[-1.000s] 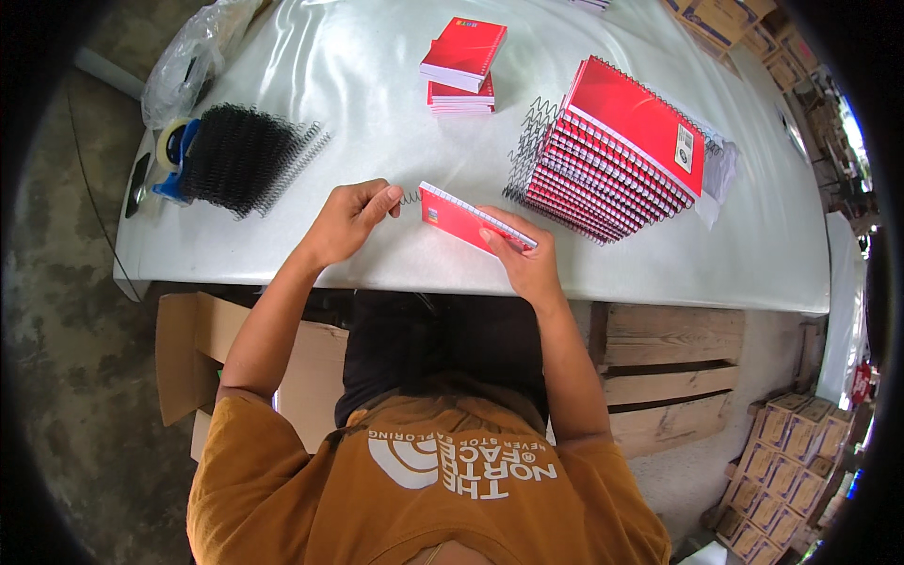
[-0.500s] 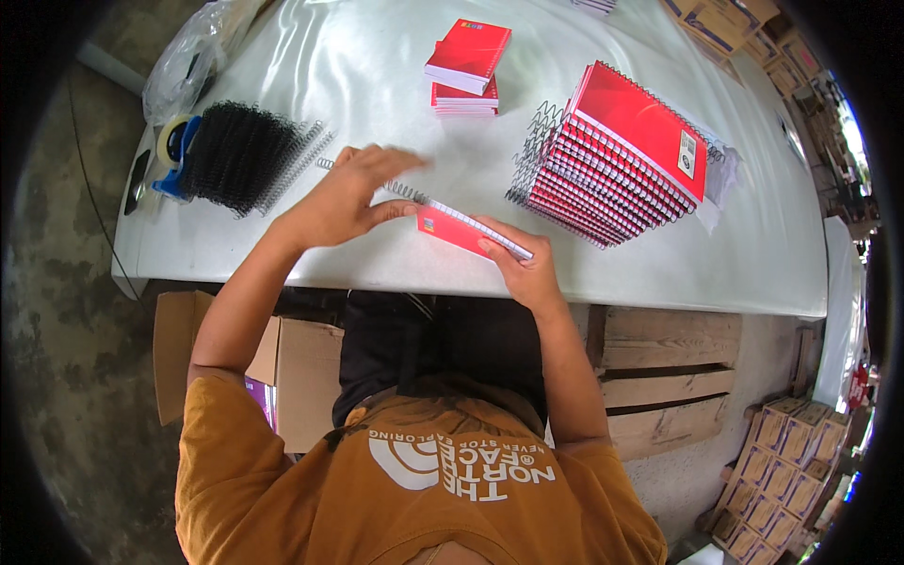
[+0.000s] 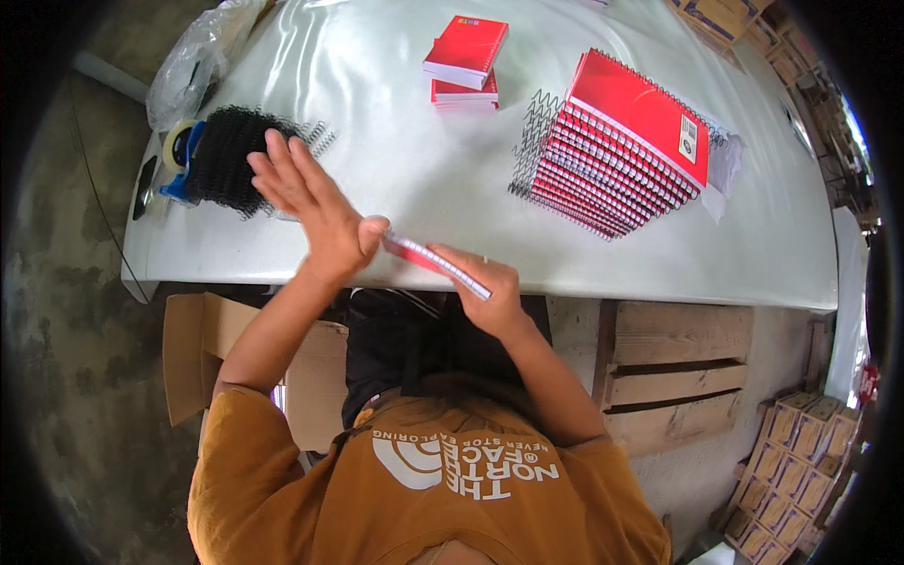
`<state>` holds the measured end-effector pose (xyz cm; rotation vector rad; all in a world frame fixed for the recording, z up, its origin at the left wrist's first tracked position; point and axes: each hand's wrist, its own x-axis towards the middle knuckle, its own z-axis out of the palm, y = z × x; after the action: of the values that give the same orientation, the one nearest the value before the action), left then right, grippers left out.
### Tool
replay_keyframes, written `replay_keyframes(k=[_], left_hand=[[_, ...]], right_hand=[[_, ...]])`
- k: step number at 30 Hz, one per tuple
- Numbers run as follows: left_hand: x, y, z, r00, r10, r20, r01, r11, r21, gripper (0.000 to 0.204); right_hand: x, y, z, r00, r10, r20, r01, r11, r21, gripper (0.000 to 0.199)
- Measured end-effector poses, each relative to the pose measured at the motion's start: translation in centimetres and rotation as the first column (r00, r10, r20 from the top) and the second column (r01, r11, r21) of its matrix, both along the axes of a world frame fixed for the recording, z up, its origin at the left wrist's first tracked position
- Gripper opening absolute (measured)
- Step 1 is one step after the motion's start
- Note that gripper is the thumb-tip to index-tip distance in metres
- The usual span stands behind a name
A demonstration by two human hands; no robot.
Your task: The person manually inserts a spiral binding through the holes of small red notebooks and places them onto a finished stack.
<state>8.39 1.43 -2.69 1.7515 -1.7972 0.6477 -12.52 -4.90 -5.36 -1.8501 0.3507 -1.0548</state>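
A small red notebook (image 3: pixel 435 265) is held edge-up over the table's near side, its row of binding holes facing upward. My right hand (image 3: pixel 492 290) grips its right end, closed round the covers. My left hand (image 3: pixel 315 202) is open at the other end, fingers stretched up and away, with the thumb tip close to the notebook's corner. Whether the thumb touches it, I cannot tell. Any wire coil at that end is hidden behind my left hand. Just beyond that hand lies a heap of black spiral coils (image 3: pixel 231 160).
Red notebooks with coils are stacked (image 3: pixel 640 118) at the right. A smaller pile of red notebooks (image 3: pixel 468 47) sits at the far middle. A blue tape dispenser (image 3: pixel 179 188) and a clear plastic bag (image 3: pixel 193 71) lie at the left. An open cardboard box (image 3: pixel 184 358) stands below the table.
The notebook and my right hand have moved left and nearer to me. My left hand has swung from the coil to an open, raised pose. The coil's free length no longer shows.
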Motion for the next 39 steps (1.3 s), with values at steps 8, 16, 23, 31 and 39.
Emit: replay_keyframes(k=[8,16,23,31,39], left_hand=[[-1.6,1.5,0.0,0.996,-0.078,0.051,0.082,0.993,-0.081,0.112],[-2.1,2.0,-2.6,0.991,-0.130,0.040,0.135,0.980,-0.146,0.113],[-3.8,4.5,-4.4,0.940,-0.339,0.024,0.339,0.941,-0.003,0.090],[-2.0,-5.5,3.0,0.969,0.239,0.064,-0.247,0.952,0.182,0.058],[0.9,-11.4,10.0,0.917,0.267,-0.296,-0.145,0.915,0.376,0.034]], right_hand=[[0.3,0.4,0.0,0.998,0.064,-0.016,-0.065,0.993,-0.102,0.047],[0.6,1.3,-0.6,0.998,0.027,-0.061,-0.031,0.998,-0.056,0.050],[1.2,1.1,-0.4,0.999,-0.001,0.049,-0.004,0.995,0.100,0.041],[2.8,1.4,4.0,0.990,0.026,-0.136,-0.116,0.693,-0.712,0.027],[1.1,-1.0,1.2,0.992,0.107,-0.068,-0.087,0.963,0.255,0.027]])
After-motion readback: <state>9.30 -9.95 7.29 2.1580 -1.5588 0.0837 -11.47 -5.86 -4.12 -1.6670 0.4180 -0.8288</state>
